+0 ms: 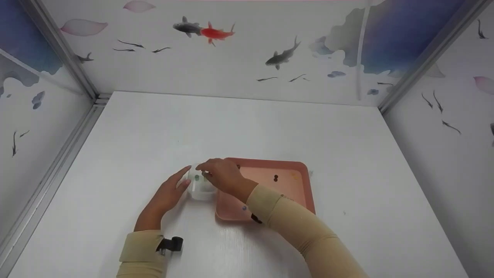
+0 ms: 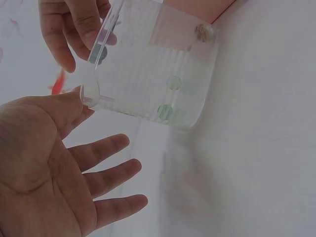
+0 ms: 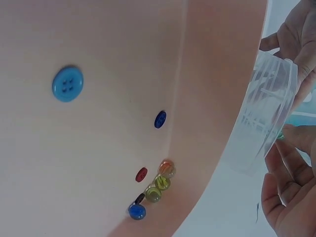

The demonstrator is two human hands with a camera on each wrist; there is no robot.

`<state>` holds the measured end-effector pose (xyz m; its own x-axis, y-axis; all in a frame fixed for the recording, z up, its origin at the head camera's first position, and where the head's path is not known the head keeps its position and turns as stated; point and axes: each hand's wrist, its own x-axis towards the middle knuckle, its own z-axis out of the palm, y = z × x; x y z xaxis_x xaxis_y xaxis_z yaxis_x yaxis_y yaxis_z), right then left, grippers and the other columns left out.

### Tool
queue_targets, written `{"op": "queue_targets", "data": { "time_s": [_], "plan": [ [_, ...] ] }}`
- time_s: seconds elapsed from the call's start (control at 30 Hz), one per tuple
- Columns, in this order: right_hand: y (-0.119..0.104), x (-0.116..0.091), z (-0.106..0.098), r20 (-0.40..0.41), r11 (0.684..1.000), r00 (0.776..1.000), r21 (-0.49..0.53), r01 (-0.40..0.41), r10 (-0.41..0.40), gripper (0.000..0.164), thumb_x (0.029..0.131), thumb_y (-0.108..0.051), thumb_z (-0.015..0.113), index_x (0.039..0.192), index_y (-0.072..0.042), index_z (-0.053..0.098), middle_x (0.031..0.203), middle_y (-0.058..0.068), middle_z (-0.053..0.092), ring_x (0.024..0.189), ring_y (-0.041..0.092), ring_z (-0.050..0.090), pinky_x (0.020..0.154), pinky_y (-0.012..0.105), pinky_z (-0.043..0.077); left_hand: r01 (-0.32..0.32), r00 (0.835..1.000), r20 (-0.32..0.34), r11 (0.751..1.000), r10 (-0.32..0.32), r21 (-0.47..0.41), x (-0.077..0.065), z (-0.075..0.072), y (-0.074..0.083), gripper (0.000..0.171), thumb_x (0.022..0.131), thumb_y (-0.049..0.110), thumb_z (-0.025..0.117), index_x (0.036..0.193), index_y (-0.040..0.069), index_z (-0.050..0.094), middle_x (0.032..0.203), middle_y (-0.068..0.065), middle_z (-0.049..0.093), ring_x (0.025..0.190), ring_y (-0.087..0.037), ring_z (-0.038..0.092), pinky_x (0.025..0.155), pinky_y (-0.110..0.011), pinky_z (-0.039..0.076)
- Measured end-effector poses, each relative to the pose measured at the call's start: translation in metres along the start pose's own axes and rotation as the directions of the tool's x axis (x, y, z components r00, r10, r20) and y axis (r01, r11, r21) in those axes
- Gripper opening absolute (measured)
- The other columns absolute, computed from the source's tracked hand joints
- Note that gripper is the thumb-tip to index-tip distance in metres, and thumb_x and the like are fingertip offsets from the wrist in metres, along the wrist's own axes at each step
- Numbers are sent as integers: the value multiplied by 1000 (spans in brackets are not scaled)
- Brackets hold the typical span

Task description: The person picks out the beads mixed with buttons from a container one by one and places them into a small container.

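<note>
My left hand (image 1: 168,195) is at the left side of a clear plastic container (image 2: 143,64). Its thumb and index finger pinch the container's rim, while the other fingers (image 2: 116,170) stay straight, off the wall. Several glass marbles lie inside, among them a green marble (image 2: 165,111) and a brownish marble (image 2: 203,32). Over the container's opening, my right hand (image 1: 225,175) pinches a green marble (image 3: 280,134) between thumb and fingers, which partly hide it.
Right of the container stands a pink tray (image 1: 266,162). It holds a light blue button (image 3: 67,84), a dark blue button (image 3: 160,119), a red button (image 3: 141,175), a blue marble (image 3: 137,212) and several other marbles. Patterned panels (image 1: 247,58) border the white table (image 1: 247,123).
</note>
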<state>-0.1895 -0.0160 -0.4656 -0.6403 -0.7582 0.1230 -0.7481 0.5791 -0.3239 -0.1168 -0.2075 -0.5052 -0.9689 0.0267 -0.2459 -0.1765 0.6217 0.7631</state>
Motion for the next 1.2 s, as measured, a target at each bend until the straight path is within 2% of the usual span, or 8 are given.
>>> {"op": "queue_targets", "data": {
  "time_s": [0.17,0.43,0.73,0.9,1.2],
  "plan": [
    [-2,0,1,32,999,999,-43,0,2,29,95,-14,64,124,-20,67,115,-4,70,106,12,64,87,26,53,-7,1000,-5,1000,8,9,-1,0,1,53,105,34,41,154,18,27,157,-18,26,144,-42,20,114,-59,18],
    [-2,0,3,43,996,999,-87,11,-8,29,95,-15,63,123,-21,68,114,-5,70,104,12,64,85,24,53,8,1000,-3,1000,-8,16,0,1,2,53,105,33,41,154,19,26,157,-17,25,144,-41,20,114,-59,18],
    [0,0,5,27,994,999,-104,40,-37,28,93,-15,65,121,-22,69,111,-6,71,101,12,64,81,24,54,23,1000,-1,1000,-23,17,1,1,2,54,104,33,41,154,20,26,158,-17,24,144,-41,19,114,-59,18],
    [1,-1,6,0,992,998,-103,70,-71,28,92,-13,67,119,-21,70,109,-5,72,100,12,65,82,24,54,2,1000,1,1000,-2,9,-1,0,3,54,105,34,41,154,19,26,157,-18,25,143,-43,20,113,-61,19],
    [2,-3,5,-41,989,992,-93,115,-120,28,91,-11,68,118,-18,70,113,-4,71,107,12,64,91,26,52,2,1000,-1,1000,-2,1,0,2,2,54,104,32,42,154,18,26,157,-18,25,143,-42,20,114,-60,19]
  ]
}}
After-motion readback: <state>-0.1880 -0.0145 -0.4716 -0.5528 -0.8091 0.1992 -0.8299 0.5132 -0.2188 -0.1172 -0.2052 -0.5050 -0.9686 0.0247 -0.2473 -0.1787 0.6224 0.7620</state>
